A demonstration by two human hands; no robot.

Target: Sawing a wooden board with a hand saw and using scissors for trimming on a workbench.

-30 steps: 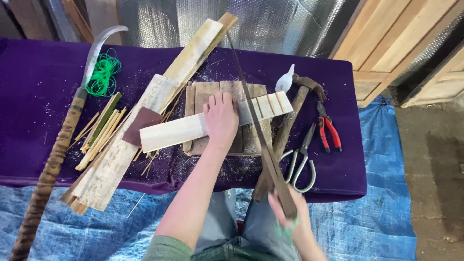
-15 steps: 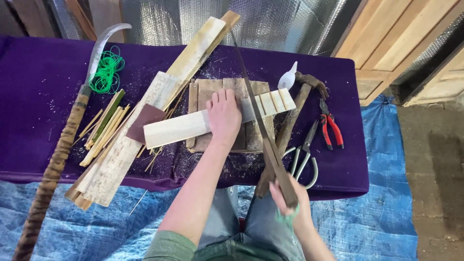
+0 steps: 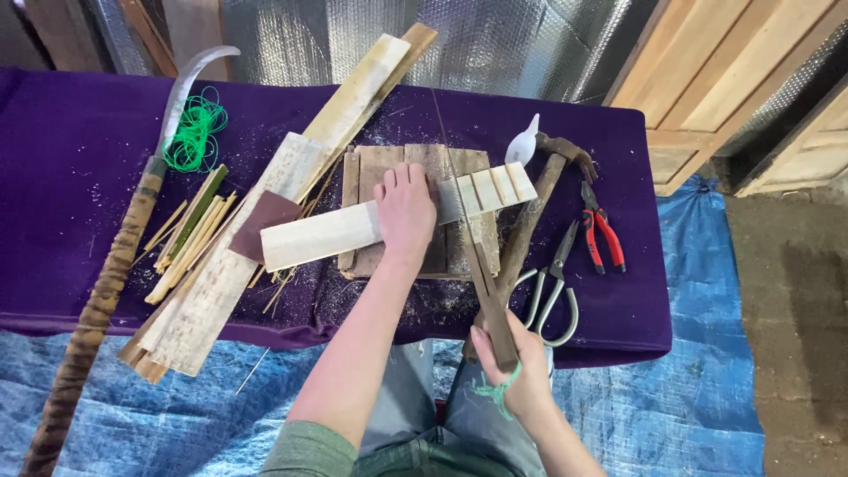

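One pale, notched bamboo slat lies across one small wooden pallet block on the purple-draped table — left hand pressing it flat, fingers spread, right hand gripping one thin-bladed saw — beside one hammer.

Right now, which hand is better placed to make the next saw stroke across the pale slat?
Right. The right hand grips the saw handle, its blade lying across the pale slat. The left hand is pressed flat on the slat, pinning it to the wooden block.
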